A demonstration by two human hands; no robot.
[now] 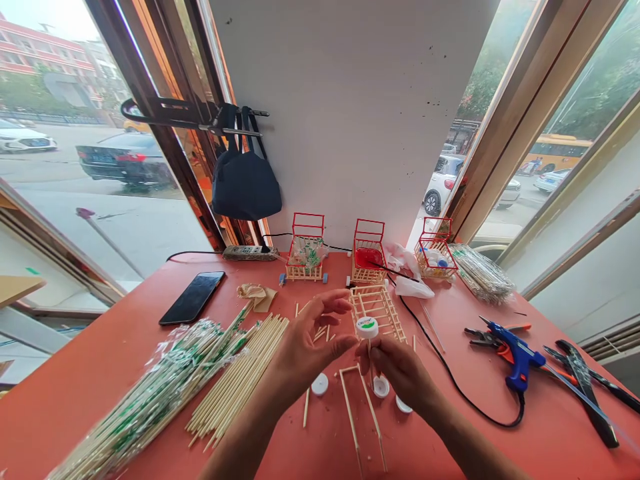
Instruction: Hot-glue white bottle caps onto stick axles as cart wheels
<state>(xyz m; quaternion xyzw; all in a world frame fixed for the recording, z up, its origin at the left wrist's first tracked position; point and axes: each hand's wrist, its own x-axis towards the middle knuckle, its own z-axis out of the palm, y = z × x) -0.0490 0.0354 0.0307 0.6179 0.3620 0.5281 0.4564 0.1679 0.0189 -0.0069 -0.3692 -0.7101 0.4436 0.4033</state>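
Note:
My right hand (397,367) pinches a thin wooden stick with a white bottle cap (367,327) at its upper end; the cap's printed top faces me. To the left of the cap is my left hand (315,330), fingers curved and apart, holding nothing that I can see. Below the hands a narrow frame of sticks (349,407) lies on the red table (280,453). Loose white caps lie around it: one at the left (320,384), one under my right hand (381,387), and another (403,404) partly hidden by my wrist. A slatted stick panel (387,313) lies behind the hands.
Bare sticks (240,380) and bagged sticks (150,393) lie left, near a phone (192,298). Small stick carts (304,267) stand at the back beside a power strip (249,253). Right are a blue glue gun (517,353), its black cord, and pliers (585,387).

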